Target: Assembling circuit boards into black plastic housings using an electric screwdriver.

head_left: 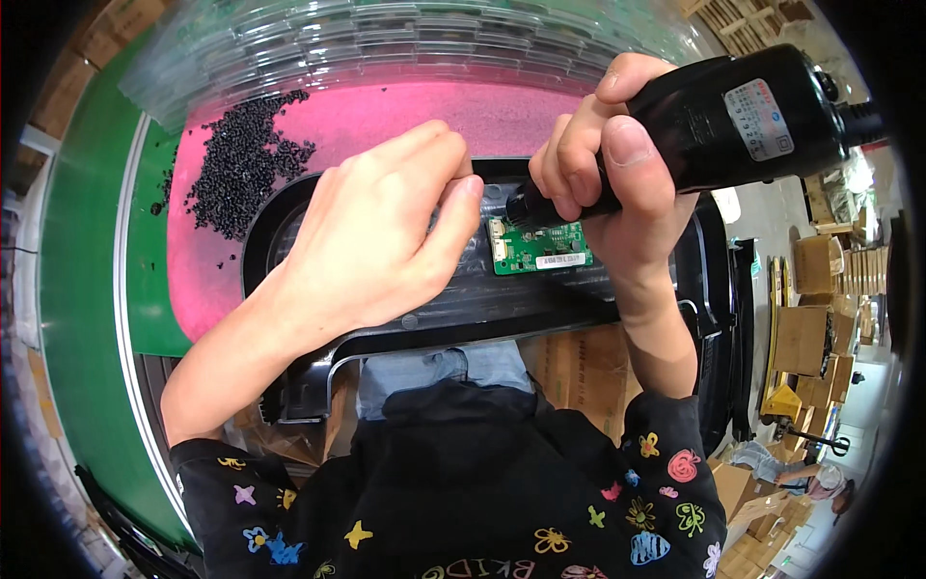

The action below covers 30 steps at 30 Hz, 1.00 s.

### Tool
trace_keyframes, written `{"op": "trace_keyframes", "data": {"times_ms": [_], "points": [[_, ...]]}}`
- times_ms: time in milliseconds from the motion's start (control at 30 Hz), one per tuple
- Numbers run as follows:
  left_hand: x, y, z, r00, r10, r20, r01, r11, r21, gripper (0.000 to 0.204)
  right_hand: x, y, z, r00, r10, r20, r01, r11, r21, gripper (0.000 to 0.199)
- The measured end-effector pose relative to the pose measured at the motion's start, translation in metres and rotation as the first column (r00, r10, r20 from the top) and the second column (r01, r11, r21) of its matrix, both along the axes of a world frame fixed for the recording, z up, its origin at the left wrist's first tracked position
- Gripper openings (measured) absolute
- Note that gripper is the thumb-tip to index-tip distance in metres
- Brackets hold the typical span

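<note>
A black electric screwdriver (690, 125) is gripped by my right hand (632, 179), with a cord running off its right end. Its narrow nose points down and left, over the upper left part of a small green circuit board (526, 259). The board, with white connectors along its left edge, lies inside a long black plastic housing (463, 304). Over the left part of that housing is my left hand (381, 227), thumb and fingers curled together near the board. What its fingertips hold, if anything, is hidden. The screwdriver's tip is not clearly visible.
Many small black screw-like pieces (241, 164) are heaped on a pink mat (347, 111) at the left. Stacked clear plastic trays (415, 43) stand behind it. A green surface (82, 241) extends left. Cardboard boxes (803, 338) and another person (825, 480) are farther right.
</note>
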State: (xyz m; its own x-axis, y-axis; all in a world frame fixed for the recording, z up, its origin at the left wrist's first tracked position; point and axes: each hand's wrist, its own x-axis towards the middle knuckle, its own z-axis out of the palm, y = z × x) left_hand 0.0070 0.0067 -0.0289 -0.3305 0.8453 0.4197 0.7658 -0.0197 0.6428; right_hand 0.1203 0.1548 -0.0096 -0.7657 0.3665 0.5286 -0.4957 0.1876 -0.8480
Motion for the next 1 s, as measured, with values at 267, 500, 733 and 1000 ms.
{"op": "trace_keyframes", "data": {"times_ms": [267, 500, 733, 1000], "points": [[-0.005, 0.004, -0.015, 0.993, -0.064, -0.104, 0.065, 0.998, 0.01, 0.008, -0.008, 0.002, -0.001, 0.996, -0.002, 0.094, 0.003, 1.0, -0.013, 0.023], [-0.006, 0.012, -0.017, 0.993, -0.12, -0.018, 0.116, 0.983, -0.146, 0.01, -0.015, 0.009, -0.012, 0.994, -0.087, 0.07, 0.092, 0.993, -0.069, 0.019], [-0.006, 0.016, -0.021, 0.996, -0.083, 0.014, 0.084, 0.974, -0.209, 0.014, -0.011, 0.006, 0.0, 0.969, -0.114, -0.218, 0.08, 0.985, -0.155, 0.029], [-0.011, 0.017, -0.028, 0.965, -0.089, -0.247, 0.072, 0.994, -0.078, 0.011, -0.004, 0.01, 0.011, 0.883, -0.235, -0.406, 0.181, 0.969, -0.168, 0.028]]}}
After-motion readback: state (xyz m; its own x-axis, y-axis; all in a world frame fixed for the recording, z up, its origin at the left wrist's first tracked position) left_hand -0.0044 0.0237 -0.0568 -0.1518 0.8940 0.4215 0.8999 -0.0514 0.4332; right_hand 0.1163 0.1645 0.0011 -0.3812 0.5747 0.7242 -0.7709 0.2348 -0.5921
